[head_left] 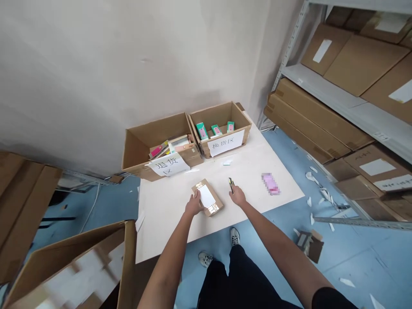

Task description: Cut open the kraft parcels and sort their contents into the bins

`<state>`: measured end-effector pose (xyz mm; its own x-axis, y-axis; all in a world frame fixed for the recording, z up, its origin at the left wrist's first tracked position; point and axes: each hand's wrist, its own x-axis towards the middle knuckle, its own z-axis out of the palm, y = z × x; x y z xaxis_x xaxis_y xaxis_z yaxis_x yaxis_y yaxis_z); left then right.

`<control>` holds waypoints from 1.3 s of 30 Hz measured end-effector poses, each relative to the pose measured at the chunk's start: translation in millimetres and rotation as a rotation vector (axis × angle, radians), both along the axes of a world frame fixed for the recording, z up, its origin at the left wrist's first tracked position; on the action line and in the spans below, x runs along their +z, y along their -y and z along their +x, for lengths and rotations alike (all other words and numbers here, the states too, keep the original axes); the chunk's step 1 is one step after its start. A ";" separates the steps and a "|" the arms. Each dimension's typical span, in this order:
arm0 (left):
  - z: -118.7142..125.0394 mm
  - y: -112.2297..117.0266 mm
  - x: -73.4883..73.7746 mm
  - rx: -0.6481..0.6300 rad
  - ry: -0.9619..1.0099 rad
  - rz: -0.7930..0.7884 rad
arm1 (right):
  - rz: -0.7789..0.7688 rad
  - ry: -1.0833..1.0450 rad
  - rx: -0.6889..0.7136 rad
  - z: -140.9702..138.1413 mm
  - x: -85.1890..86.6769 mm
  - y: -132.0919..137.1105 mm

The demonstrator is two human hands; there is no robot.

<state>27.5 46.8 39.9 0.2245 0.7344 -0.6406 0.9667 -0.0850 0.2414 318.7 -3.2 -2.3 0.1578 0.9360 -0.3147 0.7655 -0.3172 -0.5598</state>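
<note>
A small brown parcel [209,198] with a white label and shiny tape lies on the white table [251,171]. My left hand [193,204] rests on its left edge, fingers curled over it. My right hand [237,195] is closed around a small dark and yellow-green cutter [231,183], just right of the parcel. A blurred pink item [271,183] lies further right on the table.
Two open cardboard boxes with paper labels stand at the table's far edge: the left box [138,146] holds mixed packets, the right box [240,118] holds green packets. A large open carton [64,262] is at my lower left. Shelves [347,107] of flat cartons stand right. Paper scraps litter the blue floor.
</note>
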 end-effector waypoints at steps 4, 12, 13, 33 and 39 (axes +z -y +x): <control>-1.7 2.5 -3.8 0.011 -0.067 -0.014 | -0.183 0.012 -0.109 25.6 -21.5 -10.7; 14.5 2.7 3.0 0.032 -0.167 -0.074 | -0.350 -0.051 -0.220 16.3 -60.1 -29.6; 15.5 3.4 4.4 0.034 -0.165 -0.078 | -0.367 -0.083 -0.221 14.2 -61.1 -32.3; 21.4 8.8 10.7 0.031 -0.067 0.007 | -0.136 0.093 0.272 -138.1 62.1 -44.7; 8.5 12.5 4.3 0.040 0.069 0.052 | -0.252 0.280 0.306 -141.5 68.8 -26.0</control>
